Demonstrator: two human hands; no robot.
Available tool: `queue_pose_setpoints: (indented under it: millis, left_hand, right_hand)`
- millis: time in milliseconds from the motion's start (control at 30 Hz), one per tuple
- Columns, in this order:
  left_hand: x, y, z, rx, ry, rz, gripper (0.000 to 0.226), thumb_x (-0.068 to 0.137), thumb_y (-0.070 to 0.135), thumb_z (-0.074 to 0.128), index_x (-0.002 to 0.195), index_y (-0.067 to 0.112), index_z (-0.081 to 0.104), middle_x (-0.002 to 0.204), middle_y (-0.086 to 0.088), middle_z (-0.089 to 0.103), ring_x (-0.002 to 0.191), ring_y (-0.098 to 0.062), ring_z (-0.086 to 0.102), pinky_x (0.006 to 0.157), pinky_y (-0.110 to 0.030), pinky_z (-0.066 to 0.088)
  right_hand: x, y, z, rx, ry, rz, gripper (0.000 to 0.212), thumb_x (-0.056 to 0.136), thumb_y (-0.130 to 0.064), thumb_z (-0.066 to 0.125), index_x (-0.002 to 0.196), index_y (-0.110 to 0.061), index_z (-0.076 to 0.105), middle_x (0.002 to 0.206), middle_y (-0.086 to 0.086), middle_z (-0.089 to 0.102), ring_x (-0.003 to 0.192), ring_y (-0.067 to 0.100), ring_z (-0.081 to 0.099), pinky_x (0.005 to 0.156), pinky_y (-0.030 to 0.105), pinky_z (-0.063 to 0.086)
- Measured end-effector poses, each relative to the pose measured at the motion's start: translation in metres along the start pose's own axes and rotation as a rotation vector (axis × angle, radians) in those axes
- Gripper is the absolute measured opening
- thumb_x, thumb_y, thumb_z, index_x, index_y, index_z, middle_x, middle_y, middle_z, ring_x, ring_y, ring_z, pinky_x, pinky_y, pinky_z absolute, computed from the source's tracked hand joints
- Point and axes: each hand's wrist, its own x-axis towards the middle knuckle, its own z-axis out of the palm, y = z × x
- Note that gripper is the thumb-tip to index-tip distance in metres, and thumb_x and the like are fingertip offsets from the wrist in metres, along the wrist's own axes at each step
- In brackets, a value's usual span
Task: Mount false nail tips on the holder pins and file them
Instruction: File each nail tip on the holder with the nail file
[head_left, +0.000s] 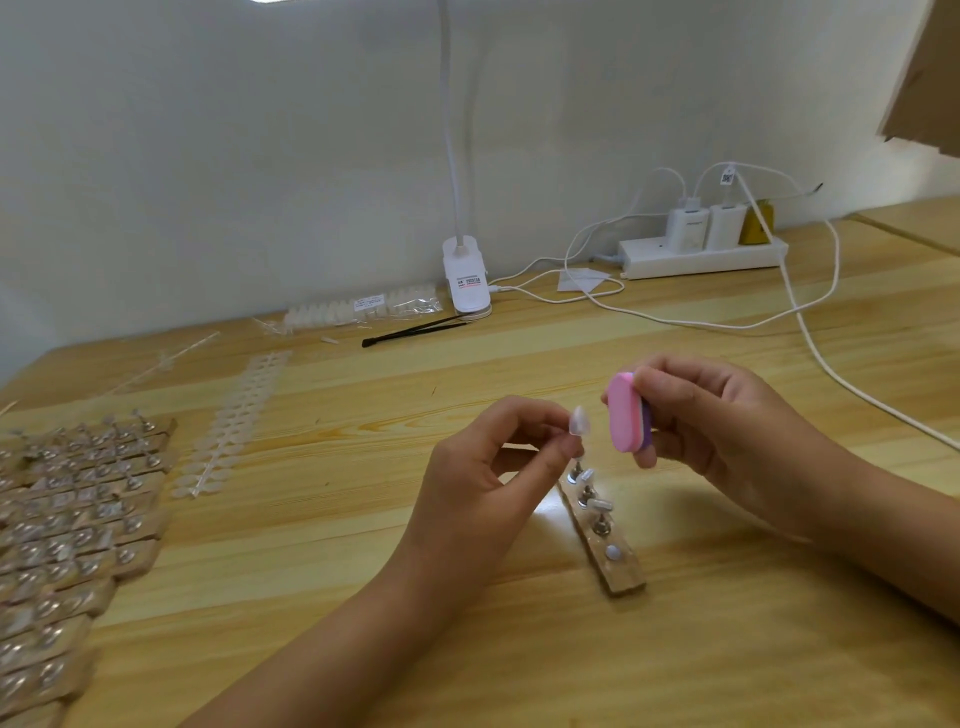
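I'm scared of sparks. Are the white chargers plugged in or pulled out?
Plugged in. Both white chargers stand pushed into the power strip at the back of the table.

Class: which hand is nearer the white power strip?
Right. The right hand, holding the pink file block, is in front of the power strip; the left hand, pinching a nail tip, is farther left.
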Motion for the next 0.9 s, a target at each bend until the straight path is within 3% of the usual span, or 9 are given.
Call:
queue_pose_setpoints:
  millis: [200, 500, 733, 900]
  left_hand:
    - [-0.0010, -0.0007, 0.0005, 0.045, -0.031, 0.056, 0.015, 0.092, 0.011, 0.067, 0.094, 0.027, 0.067, 0.093, 0.005, 0.073, 0.091, -0.015, 0.070, 0.079, -0.020, 0.054]
    - [-0.0014, 0.0017, 0.0014, 0.060, 0.002, 0.085, 0.019, 0.090, 0.015, 0.068, 0.089, 0.034, 0.066, 0.088, 0.011, 0.071, 0.085, -0.010, 0.069, 0.074, -0.013, 0.051]
    - [-0.0018, 0.0009, 0.0016, 0.096, -0.056, 0.107, 0.003, 0.091, 0.014, 0.066, 0.093, 0.014, 0.068, 0.088, 0.007, 0.070, 0.087, -0.014, 0.069, 0.076, -0.020, 0.054]
    - [-0.0011, 0.0012, 0.0015, 0.101, -0.037, 0.096, 0.008, 0.090, 0.012, 0.066, 0.090, 0.020, 0.067, 0.086, 0.005, 0.070, 0.084, -0.013, 0.068, 0.075, -0.019, 0.053]
  right_hand:
    - [0.0012, 0.0072, -0.0011, 0.058, 0.012, 0.059, 0.035, 0.064, -0.050, 0.084, 0.086, -0.023, 0.076, 0.090, 0.010, 0.075, 0.078, 0.016, 0.073, 0.067, 0.020, 0.057]
    - [0.0016, 0.0060, -0.0018, 0.039, -0.053, 0.123, 0.023, 0.074, -0.040, 0.080, 0.084, -0.021, 0.074, 0.090, 0.012, 0.075, 0.079, 0.016, 0.073, 0.066, 0.020, 0.057]
    - [0.0001, 0.0005, -0.0016, -0.014, -0.159, 0.104, 0.029, 0.076, -0.044, 0.079, 0.085, -0.018, 0.071, 0.096, 0.015, 0.074, 0.080, 0.019, 0.073, 0.065, 0.021, 0.057]
    - [0.0002, 0.0035, -0.0021, -0.012, -0.121, 0.086, 0.031, 0.073, -0.047, 0.081, 0.083, -0.019, 0.072, 0.094, 0.015, 0.074, 0.078, 0.017, 0.072, 0.065, 0.021, 0.057]
